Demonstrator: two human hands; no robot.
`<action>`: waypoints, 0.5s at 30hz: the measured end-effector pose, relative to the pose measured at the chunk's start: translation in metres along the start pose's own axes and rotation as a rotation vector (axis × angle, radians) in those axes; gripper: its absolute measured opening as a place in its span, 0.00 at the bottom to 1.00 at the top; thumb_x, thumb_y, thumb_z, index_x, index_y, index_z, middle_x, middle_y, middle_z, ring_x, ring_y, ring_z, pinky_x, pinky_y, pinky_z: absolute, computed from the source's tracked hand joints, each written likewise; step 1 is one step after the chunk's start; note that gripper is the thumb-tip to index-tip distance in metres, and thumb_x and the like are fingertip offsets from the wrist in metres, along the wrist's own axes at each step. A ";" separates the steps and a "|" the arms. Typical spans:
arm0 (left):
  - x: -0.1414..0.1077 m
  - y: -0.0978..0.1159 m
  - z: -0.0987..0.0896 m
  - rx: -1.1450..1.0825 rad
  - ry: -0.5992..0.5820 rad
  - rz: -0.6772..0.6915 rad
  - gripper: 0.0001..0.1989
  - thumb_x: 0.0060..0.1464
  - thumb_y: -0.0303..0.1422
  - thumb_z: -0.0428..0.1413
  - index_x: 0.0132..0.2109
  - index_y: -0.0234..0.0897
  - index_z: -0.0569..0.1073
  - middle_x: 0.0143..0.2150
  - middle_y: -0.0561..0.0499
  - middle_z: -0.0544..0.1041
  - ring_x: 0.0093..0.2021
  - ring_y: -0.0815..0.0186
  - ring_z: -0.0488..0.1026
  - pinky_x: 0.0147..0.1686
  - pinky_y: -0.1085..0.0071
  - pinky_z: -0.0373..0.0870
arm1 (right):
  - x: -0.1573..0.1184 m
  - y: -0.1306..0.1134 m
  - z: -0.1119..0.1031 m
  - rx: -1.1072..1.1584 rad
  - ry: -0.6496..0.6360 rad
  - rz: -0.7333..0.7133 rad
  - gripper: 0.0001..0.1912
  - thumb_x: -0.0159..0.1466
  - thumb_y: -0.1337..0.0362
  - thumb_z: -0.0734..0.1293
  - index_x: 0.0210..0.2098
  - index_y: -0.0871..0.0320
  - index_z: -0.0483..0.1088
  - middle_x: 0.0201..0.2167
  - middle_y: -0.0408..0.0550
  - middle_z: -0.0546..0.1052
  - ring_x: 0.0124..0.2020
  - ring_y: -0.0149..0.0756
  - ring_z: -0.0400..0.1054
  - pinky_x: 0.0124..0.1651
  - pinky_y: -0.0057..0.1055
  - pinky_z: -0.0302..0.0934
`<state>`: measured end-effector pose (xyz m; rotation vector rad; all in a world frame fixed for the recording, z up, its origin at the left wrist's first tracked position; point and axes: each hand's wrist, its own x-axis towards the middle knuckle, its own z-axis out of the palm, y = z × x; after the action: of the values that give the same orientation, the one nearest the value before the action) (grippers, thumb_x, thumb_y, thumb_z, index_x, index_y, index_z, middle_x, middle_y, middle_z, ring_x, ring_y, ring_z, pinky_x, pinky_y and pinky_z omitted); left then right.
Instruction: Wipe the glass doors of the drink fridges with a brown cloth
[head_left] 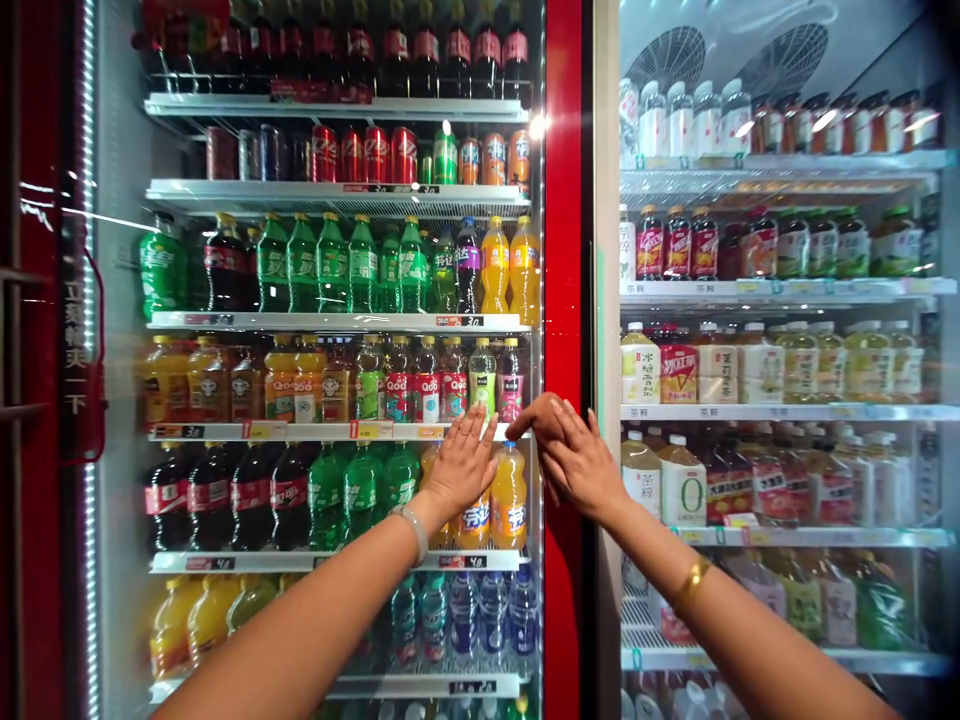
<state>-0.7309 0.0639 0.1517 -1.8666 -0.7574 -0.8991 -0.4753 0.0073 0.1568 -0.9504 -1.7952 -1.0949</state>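
Note:
My left hand [461,465], with a pale bangle on its wrist, lies with fingers stretched out against the glass door of the left drinks fridge. Behind it are orange soda bottles [510,495] and small juice bottles [482,375], partly covered by the hand. At the red door frame [568,250], my right hand [581,460] has its fingers extended and touching the shiny surface, where a dark reflection of a hand shows. A gold bracelet [691,585] circles the right wrist. Neither hand holds anything that I can see.
Inside the left fridge, shelves carry cola bottles [250,492], green soda bottles [332,262] and red cans [377,155]. A second fridge on the right holds tea bottles [640,365] and clear bottles [679,122]. A red handle [97,360] runs down the left side.

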 end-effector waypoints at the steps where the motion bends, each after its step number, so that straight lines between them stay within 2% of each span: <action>1: 0.000 0.001 0.000 -0.003 -0.005 -0.006 0.43 0.66 0.39 0.54 0.78 0.33 0.42 0.79 0.35 0.38 0.79 0.49 0.38 0.76 0.49 0.48 | 0.010 0.003 -0.006 0.010 -0.017 0.050 0.18 0.72 0.60 0.63 0.59 0.49 0.74 0.77 0.53 0.52 0.77 0.51 0.46 0.76 0.64 0.44; 4: 0.001 0.007 -0.001 -0.018 -0.032 -0.055 0.41 0.67 0.39 0.53 0.78 0.32 0.43 0.79 0.35 0.38 0.79 0.50 0.36 0.77 0.49 0.46 | 0.044 0.009 -0.016 0.045 0.014 0.245 0.21 0.72 0.61 0.61 0.63 0.54 0.71 0.78 0.58 0.46 0.77 0.57 0.45 0.74 0.67 0.48; 6: 0.000 0.012 -0.001 -0.035 -0.056 -0.085 0.41 0.68 0.39 0.52 0.78 0.32 0.42 0.79 0.36 0.37 0.79 0.51 0.34 0.77 0.48 0.44 | 0.049 0.006 -0.014 0.048 0.031 0.280 0.21 0.71 0.62 0.63 0.61 0.57 0.72 0.79 0.56 0.41 0.78 0.59 0.41 0.74 0.67 0.49; 8: -0.001 0.015 -0.002 -0.049 -0.082 -0.100 0.40 0.69 0.39 0.51 0.78 0.32 0.41 0.79 0.36 0.36 0.79 0.52 0.32 0.77 0.48 0.43 | 0.029 -0.006 -0.005 0.020 0.001 0.194 0.18 0.69 0.63 0.64 0.57 0.58 0.75 0.79 0.52 0.38 0.79 0.59 0.34 0.75 0.66 0.46; 10: -0.002 0.017 -0.004 -0.052 -0.102 -0.096 0.40 0.68 0.38 0.50 0.78 0.32 0.40 0.80 0.36 0.36 0.79 0.52 0.31 0.77 0.48 0.42 | -0.012 -0.022 0.005 -0.015 -0.061 0.057 0.15 0.69 0.64 0.66 0.52 0.58 0.77 0.79 0.49 0.41 0.79 0.57 0.31 0.77 0.63 0.44; 13: -0.004 0.017 -0.005 -0.044 -0.118 -0.080 0.42 0.67 0.36 0.51 0.78 0.31 0.39 0.80 0.37 0.35 0.79 0.52 0.31 0.78 0.47 0.41 | -0.071 -0.040 0.015 -0.023 -0.136 -0.049 0.11 0.67 0.64 0.68 0.48 0.55 0.79 0.76 0.46 0.55 0.79 0.53 0.35 0.77 0.59 0.46; 15: -0.005 0.019 -0.006 -0.040 -0.125 -0.084 0.42 0.66 0.36 0.51 0.78 0.31 0.39 0.80 0.37 0.35 0.80 0.52 0.33 0.78 0.47 0.41 | -0.083 -0.043 0.016 -0.025 -0.150 -0.046 0.11 0.68 0.63 0.68 0.48 0.52 0.79 0.75 0.46 0.58 0.78 0.52 0.41 0.77 0.60 0.44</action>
<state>-0.7202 0.0504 0.1411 -1.9520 -0.9057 -0.8611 -0.4851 -0.0076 0.0640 -1.0346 -1.9372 -1.1016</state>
